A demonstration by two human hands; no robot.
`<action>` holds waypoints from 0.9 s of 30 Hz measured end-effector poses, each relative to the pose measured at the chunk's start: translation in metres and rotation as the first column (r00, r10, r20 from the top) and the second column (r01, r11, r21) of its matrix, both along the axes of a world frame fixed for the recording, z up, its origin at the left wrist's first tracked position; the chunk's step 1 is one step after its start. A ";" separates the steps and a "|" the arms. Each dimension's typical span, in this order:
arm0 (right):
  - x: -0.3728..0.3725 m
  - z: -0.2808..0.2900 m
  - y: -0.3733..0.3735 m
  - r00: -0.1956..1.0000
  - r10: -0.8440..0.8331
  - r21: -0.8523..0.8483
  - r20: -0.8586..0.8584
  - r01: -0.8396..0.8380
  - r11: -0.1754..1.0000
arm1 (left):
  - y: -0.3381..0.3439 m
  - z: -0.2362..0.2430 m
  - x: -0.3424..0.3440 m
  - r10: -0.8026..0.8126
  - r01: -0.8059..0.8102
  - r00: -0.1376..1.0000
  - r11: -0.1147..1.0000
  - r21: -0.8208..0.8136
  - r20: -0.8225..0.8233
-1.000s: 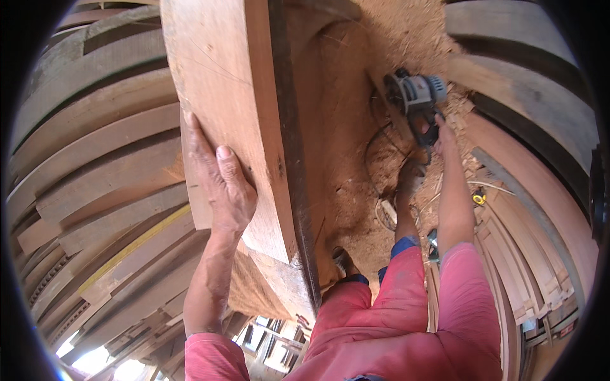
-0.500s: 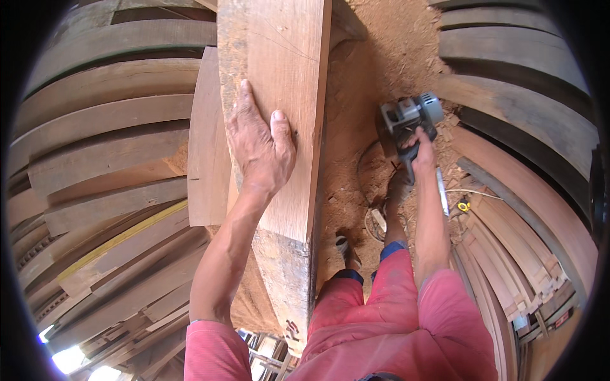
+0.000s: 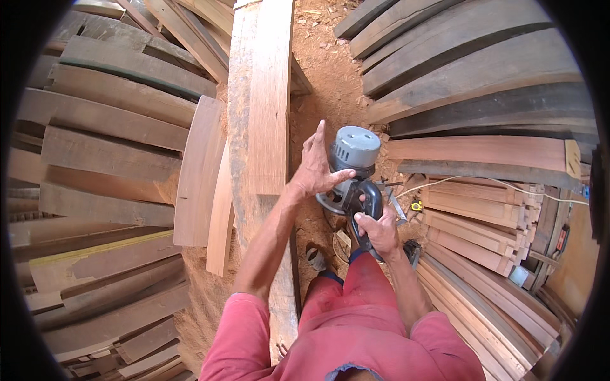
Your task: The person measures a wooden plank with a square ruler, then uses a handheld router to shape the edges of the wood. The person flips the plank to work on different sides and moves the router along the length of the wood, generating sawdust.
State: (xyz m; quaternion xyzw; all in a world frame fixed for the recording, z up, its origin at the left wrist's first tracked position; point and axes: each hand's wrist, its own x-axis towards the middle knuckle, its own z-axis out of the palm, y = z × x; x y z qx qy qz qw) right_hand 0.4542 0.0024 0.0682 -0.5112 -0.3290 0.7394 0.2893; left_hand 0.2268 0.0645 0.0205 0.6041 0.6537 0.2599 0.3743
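Note:
My right hand (image 3: 378, 230) grips the black handle of a power tool (image 3: 356, 147) with a grey cylindrical motor and a round base, held upright right of the long timber. My left hand (image 3: 318, 164) is open at the tool's left side, fingers spread, thumb reaching across its body; I cannot tell whether it touches. A light reddish plank (image 3: 270, 89) lies on the weathered beam (image 3: 251, 228), just left of the tool. A curved board (image 3: 197, 178) and a narrow strip (image 3: 219, 247) are beside the beam.
Stacked boards (image 3: 108, 152) fill the left, more planks (image 3: 464, 70) the right. Sawdust covers the floor (image 3: 321, 63). A yellow tape measure (image 3: 417, 206), a metal square (image 3: 397, 206), a pale cable (image 3: 432, 181) and bundled wooden pieces (image 3: 470, 222) lie at the right.
My left hand has left the plank and moved right beside the power tool. The tool, in my right hand, has come toward the timber and turned upright.

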 end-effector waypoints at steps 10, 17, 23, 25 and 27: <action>-0.004 0.052 -0.088 0.947 -0.225 -0.147 -0.228 0.195 0.970 | -0.241 0.067 0.017 0.315 0.058 0.373 0.931 -0.361 0.873; 0.009 0.056 -0.108 0.972 -0.189 0.039 -0.137 0.196 0.980 | -0.175 -0.006 -0.088 0.667 -0.651 0.735 0.744 0.149 -0.121; 0.005 0.060 -0.103 0.974 -0.170 0.208 -0.151 0.200 0.958 | -0.114 -0.065 -0.129 0.606 -0.632 0.769 0.768 -0.101 -0.204; 0.004 0.054 -0.099 0.980 -0.157 0.240 -0.120 0.183 0.953 | -0.120 -0.065 -0.123 0.640 -0.650 0.757 0.759 -0.046 -0.133; 0.001 0.047 -0.092 0.984 -0.153 0.276 -0.087 0.171 0.946 | -0.119 -0.058 -0.120 0.638 -0.647 0.762 0.759 -0.073 -0.111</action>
